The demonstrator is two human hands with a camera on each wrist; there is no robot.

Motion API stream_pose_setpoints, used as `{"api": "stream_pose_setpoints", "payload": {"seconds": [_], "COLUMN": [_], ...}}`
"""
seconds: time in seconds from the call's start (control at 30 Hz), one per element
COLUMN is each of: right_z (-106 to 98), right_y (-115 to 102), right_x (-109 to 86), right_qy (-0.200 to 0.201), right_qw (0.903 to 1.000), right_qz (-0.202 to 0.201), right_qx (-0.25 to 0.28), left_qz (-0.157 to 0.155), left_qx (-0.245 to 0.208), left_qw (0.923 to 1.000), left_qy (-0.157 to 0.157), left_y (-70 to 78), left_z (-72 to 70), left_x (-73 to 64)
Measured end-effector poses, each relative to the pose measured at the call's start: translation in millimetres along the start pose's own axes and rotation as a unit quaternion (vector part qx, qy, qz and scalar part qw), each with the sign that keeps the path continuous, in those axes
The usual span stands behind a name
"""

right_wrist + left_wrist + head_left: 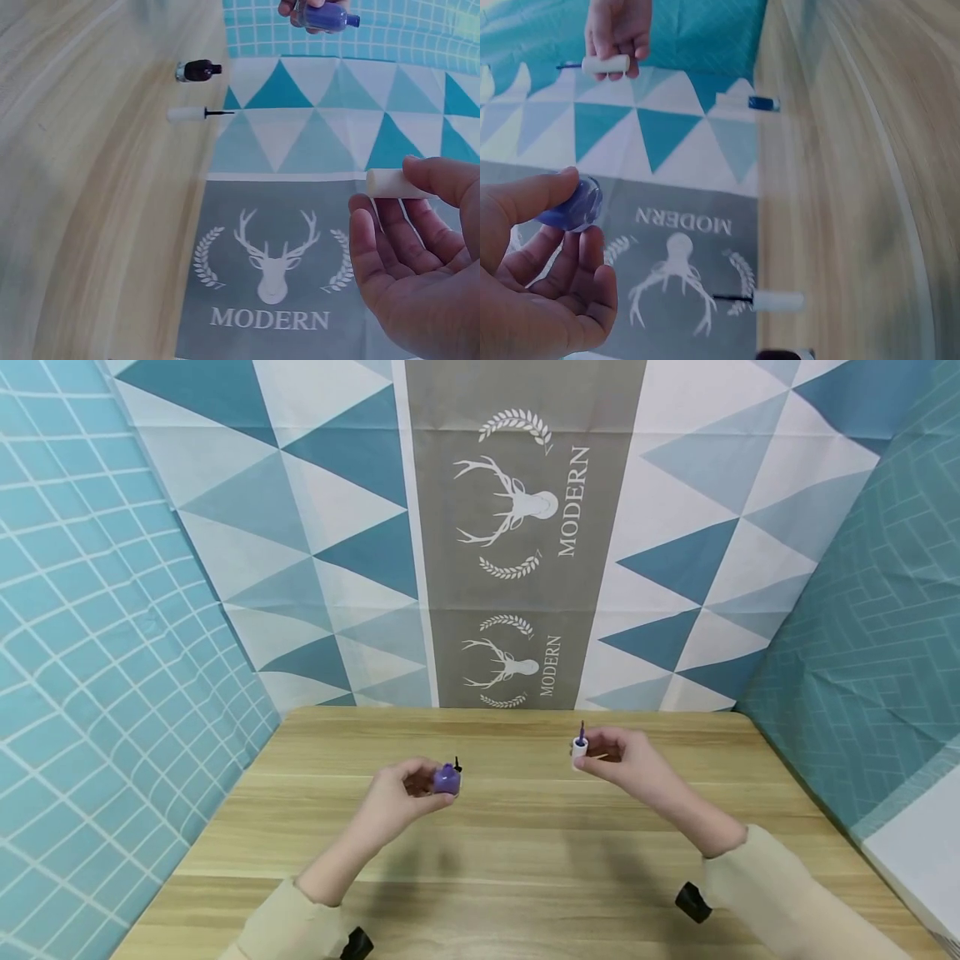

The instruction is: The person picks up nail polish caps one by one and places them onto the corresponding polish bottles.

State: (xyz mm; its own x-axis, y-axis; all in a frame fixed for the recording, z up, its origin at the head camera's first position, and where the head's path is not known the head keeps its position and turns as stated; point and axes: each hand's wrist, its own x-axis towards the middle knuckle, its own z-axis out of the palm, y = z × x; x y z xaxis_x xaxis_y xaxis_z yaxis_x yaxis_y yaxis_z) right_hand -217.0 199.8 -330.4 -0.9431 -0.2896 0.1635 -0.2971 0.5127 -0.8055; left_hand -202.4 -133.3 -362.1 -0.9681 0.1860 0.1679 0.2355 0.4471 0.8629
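My left hand (pixel 401 793) holds an uncapped purple nail polish bottle (pixel 447 780) above the table, pinched between thumb and fingers. Further right, my right hand (pixel 622 760) pinches a white nail polish cap (pixel 579 750), its purple-coated brush (pixel 582 732) pointing up. Hand and bottle are well apart from the cap. In the right wrist view a dark open bottle (pixel 199 70) stands on the table beside a second white cap (pixel 186 114) with a black brush. The left wrist view shows a blue bottle with a white cap (pixel 763 103), mostly hidden from the head view.
The wooden table (pixel 480 877) ends at a patterned cloth backdrop (pixel 510 527). Blue tiled cloth (pixel 112 635) hangs at the left and green-blue cloth (pixel 877 652) at the right. A white block-like object (pixel 915 860) is at the right edge. Black pieces hang below both sleeves.
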Motion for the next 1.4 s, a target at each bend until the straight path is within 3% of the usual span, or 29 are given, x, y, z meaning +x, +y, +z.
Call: {"api": "stream_pose_setpoints", "payload": {"seconds": [0.23, 0.63, 0.97, 1.4], "right_z": [-12.0, -17.9, -14.3, -7.1], "right_y": [-16.3, -33.3, -37.3, -32.7], "right_x": [-6.5, -12.1, -15.7, -17.9], "right_qy": [0.035, 0.068, 0.095, 0.108], "right_qw": [0.9992, 0.9939, 0.9861, 0.9870], "right_qz": [-0.019, -0.070, -0.113, -0.105], "right_qx": [-0.005, -0.050, -0.076, -0.056], "left_qz": [0.011, 0.056, 0.069, 0.084], "left_qx": [-0.026, -0.077, -0.113, -0.125], "left_qw": [0.9994, 0.9954, 0.9911, 0.9887], "left_qy": [0.021, 0.007, 0.010, -0.002], "left_y": [18.4, 37.3, 44.2, 39.7], "left_z": [8.3, 24.4, 46.7, 73.0], "left_x": [-3.3, -4.4, -0.3, 4.1]}}
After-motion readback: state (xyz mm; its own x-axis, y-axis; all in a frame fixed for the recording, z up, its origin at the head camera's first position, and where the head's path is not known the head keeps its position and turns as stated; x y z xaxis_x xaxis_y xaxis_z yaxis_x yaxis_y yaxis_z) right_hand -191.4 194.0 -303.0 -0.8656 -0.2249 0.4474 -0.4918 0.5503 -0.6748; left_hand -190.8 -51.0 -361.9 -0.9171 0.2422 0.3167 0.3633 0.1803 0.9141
